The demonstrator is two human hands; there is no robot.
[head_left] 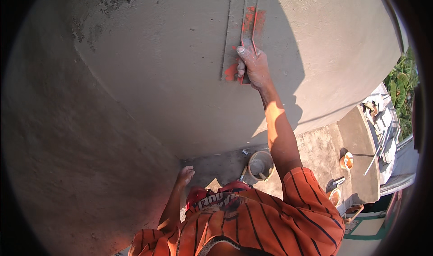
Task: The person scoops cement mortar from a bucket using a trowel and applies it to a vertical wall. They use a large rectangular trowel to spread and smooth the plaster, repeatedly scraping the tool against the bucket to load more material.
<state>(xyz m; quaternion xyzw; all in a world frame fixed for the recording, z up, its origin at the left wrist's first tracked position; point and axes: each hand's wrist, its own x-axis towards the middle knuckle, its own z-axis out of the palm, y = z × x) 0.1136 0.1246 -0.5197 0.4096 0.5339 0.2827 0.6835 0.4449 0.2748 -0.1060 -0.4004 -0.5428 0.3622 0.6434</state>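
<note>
The float (248, 24) lies flat against the grey wall (180, 75), its long plate smeared with mortar and showing red patches. The right hand (254, 66) is clamped on the lower end of the float's handle. The left hand (185, 176) is well apart from it, below and left of the float, fingers curled; how tightly they close I cannot tell. Below the float, a bucket (268, 159) holding grey mortar (257, 166) stands on the floor (322, 145). Two tubs (343, 162) sit lower right of the float; leaves (401, 87) show far to its right.
</note>
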